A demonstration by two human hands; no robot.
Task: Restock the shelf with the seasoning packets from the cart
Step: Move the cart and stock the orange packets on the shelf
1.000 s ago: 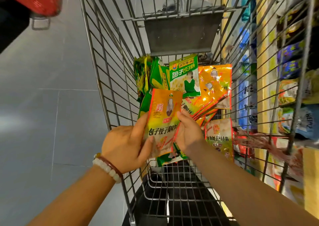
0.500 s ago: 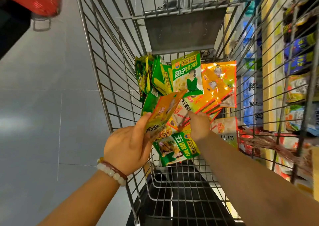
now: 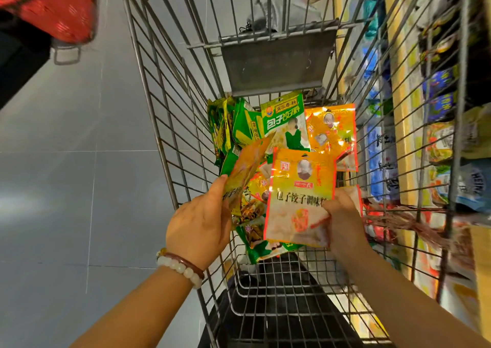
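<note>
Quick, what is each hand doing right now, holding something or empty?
Left hand: holds an orange seasoning packet, seen nearly edge-on.
Right hand: fingers grip another orange packet, facing the camera, over the cart.

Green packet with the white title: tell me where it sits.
Head view: the green packet leans at the cart's far end, just left of the orange packets.

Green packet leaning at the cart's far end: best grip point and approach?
Pinch the top edge of the green packet from above. It stands nearly upright with its hang-hole edge free, while orange packets cover its lower half, so the bottom is blocked.
</note>
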